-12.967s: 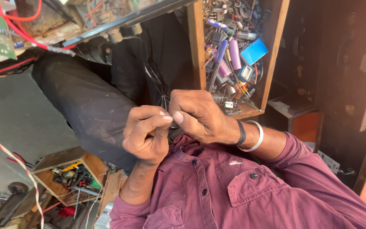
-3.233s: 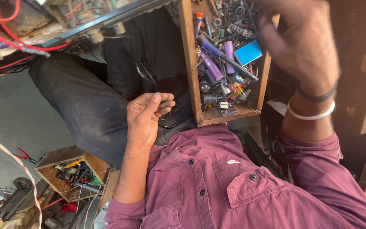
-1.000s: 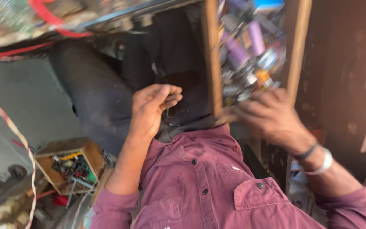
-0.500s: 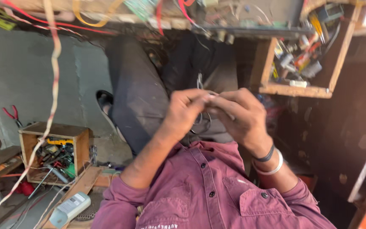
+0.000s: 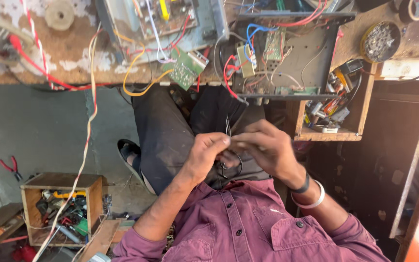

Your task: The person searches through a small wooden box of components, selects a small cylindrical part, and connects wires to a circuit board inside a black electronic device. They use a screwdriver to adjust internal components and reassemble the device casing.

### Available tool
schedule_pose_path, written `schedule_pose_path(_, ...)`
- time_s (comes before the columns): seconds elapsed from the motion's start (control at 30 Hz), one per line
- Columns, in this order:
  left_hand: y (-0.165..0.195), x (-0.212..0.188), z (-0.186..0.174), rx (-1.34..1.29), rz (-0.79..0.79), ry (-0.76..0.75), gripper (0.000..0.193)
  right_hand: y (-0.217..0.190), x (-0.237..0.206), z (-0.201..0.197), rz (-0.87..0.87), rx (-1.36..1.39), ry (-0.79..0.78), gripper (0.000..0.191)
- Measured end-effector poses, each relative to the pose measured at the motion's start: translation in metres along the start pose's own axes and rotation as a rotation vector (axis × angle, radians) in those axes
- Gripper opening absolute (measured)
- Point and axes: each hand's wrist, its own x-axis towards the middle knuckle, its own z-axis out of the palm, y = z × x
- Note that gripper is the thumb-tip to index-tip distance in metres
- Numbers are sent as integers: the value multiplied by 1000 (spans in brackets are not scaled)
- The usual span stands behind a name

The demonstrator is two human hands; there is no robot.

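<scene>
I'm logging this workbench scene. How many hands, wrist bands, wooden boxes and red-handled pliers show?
Hands: 2, left hand and right hand, both on a thin black wire
Wrist bands: 2, black band, silver bangle
Wooden boxes: 2
Red-handled pliers: 1
Total: 7

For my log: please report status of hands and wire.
Left hand and right hand pinching thin dark wire together over lap. Nothing blocking.

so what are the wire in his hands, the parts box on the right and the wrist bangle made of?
Wire: thin, dark, looped; probably plastic-insulated, pinched by left hand and right hand.
Parts box: bare unfinished wood, visible grain, worn.
Bangle: smooth, silvery, shiny; likely metal.
</scene>
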Motion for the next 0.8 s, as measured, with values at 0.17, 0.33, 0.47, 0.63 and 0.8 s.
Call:
schedule_pose_path(0.17, 53, 21, -9, -35, 266, 200, 28, -5, -9, -36, 447, 592, 193, 11)
schedule_pose_path(0.33, 103, 28, 20, 716, 713, 346, 21, -2, -3, -66, 518, 1042, 450, 14)
schedule_pose_path(0.47, 122, 31, 46, 999, 806, 437, 45, -7, -3, -78, 484, 1144, 458, 14)
schedule_pose_path(0.63, 134, 49, 48, 1132, 735, 410, 69, -11, -8, -79, 448, 1148, 471, 13)
schedule_pose_path(0.8, 143, 64, 45, 1285, 908, 302, 63, -8, -4, -87, 450, 1254, 473, 10)
